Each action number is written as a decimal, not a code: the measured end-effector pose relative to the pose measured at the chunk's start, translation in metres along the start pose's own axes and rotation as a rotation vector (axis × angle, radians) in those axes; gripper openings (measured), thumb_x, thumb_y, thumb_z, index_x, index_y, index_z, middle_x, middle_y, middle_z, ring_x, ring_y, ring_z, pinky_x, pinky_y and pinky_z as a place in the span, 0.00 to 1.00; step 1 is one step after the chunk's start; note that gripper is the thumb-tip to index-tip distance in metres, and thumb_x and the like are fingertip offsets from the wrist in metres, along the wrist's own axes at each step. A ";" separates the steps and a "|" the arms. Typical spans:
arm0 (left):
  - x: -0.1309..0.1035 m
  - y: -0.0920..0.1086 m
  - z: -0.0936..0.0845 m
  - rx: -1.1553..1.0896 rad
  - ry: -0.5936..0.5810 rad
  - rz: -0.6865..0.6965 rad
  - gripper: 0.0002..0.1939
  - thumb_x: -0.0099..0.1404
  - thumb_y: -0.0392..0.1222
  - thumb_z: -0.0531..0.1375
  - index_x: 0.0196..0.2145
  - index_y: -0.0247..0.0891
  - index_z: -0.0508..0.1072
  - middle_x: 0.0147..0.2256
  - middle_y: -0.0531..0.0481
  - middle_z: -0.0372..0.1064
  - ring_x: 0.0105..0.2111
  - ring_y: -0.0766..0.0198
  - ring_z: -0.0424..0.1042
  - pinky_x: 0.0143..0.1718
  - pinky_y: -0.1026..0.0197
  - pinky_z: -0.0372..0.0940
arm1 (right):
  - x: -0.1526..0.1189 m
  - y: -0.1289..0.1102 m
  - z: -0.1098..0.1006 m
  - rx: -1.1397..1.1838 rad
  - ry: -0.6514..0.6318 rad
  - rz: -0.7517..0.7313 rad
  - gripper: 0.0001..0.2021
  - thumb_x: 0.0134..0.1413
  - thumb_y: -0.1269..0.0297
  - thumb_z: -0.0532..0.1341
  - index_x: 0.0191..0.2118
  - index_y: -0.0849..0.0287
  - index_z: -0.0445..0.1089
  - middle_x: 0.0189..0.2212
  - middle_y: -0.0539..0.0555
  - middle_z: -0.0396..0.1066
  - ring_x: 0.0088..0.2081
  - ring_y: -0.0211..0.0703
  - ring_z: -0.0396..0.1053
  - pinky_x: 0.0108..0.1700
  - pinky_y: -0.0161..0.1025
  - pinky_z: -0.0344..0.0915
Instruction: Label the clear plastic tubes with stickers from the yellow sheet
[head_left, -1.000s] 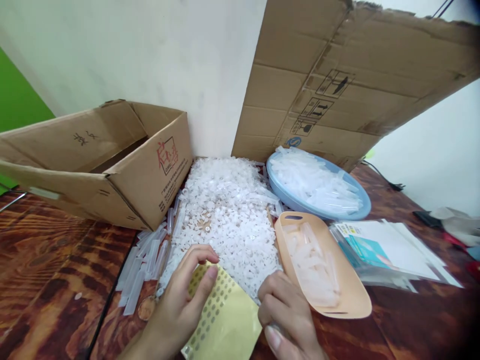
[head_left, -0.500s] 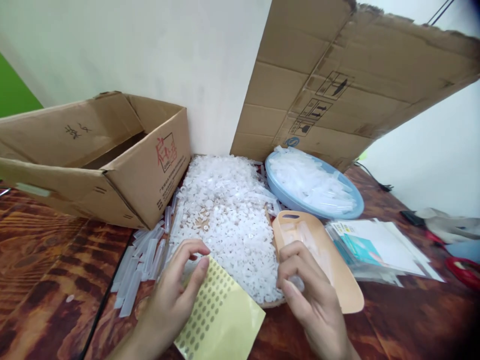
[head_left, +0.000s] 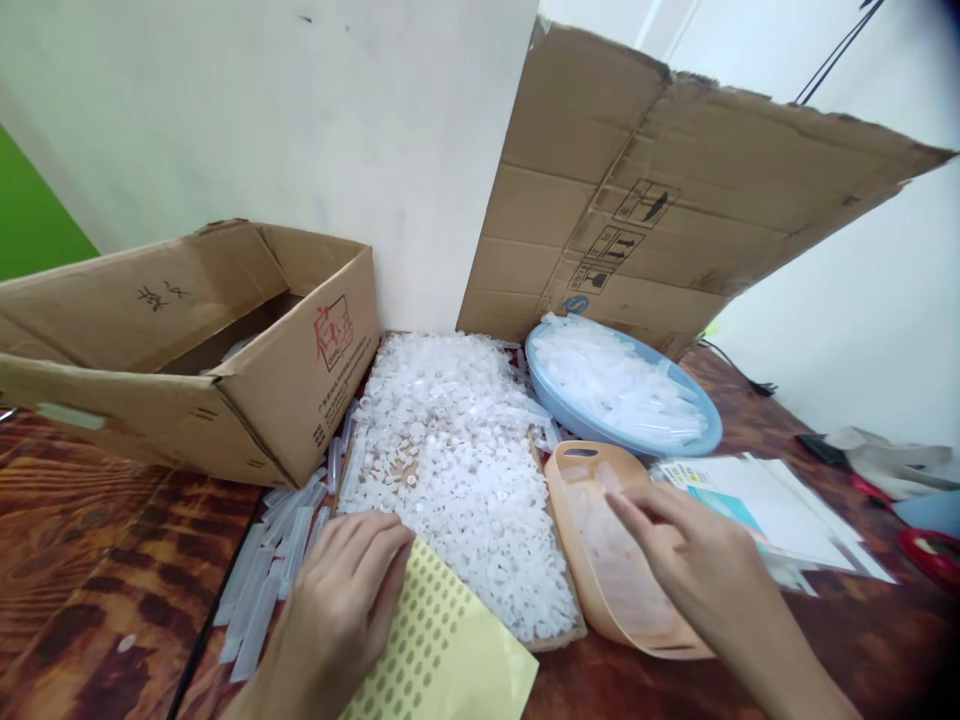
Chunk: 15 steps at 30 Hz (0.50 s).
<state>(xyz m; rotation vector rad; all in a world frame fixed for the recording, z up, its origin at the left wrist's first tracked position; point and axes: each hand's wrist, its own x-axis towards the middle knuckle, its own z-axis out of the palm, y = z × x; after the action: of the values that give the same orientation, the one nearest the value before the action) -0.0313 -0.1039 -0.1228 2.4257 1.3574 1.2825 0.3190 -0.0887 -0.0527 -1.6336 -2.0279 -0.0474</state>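
White wall [head_left: 247,120] | left hand [head_left: 349,575] curled at yellow dotted paper [head_left: 457,640], right hand [head_left: 694,555] narrow at clear plastic tube [head_left: 606,476], holds unclear | lift singly

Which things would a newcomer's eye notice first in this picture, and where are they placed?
The eye would probably fall first on the heap of small white pieces, spread across the middle of the view. Next might come the blue basin, piled with translucent tubes, to the right of the heap's far end, and the large cardboard panel slanting behind it. In front, the dotted yellow sheet stands out beside the left hand.
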 end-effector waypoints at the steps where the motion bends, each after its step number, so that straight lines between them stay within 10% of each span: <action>1: 0.000 -0.006 -0.002 0.044 0.003 -0.011 0.10 0.71 0.31 0.59 0.47 0.43 0.73 0.42 0.47 0.78 0.43 0.53 0.76 0.49 0.54 0.64 | 0.012 0.008 -0.002 -0.064 0.004 0.034 0.15 0.70 0.53 0.59 0.34 0.54 0.75 0.30 0.55 0.78 0.30 0.50 0.75 0.31 0.42 0.66; 9: -0.004 -0.032 -0.010 0.311 -0.301 -0.150 0.14 0.72 0.28 0.55 0.42 0.41 0.78 0.43 0.44 0.79 0.42 0.48 0.74 0.44 0.49 0.64 | 0.147 0.054 0.027 -0.245 -0.281 0.179 0.13 0.59 0.69 0.63 0.48 0.62 0.79 0.40 0.62 0.81 0.37 0.50 0.76 0.39 0.41 0.64; 15: -0.001 -0.029 -0.008 0.313 -0.333 -0.169 0.13 0.73 0.29 0.56 0.40 0.41 0.79 0.40 0.47 0.78 0.41 0.53 0.73 0.43 0.52 0.62 | 0.165 0.055 0.036 -0.212 -0.262 0.189 0.12 0.55 0.71 0.65 0.45 0.67 0.80 0.36 0.64 0.81 0.35 0.51 0.75 0.38 0.41 0.63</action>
<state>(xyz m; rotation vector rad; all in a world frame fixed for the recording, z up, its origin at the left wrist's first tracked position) -0.0564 -0.0898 -0.1308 2.4954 1.7146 0.6304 0.3351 0.0869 -0.0307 -2.0512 -2.1059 0.0216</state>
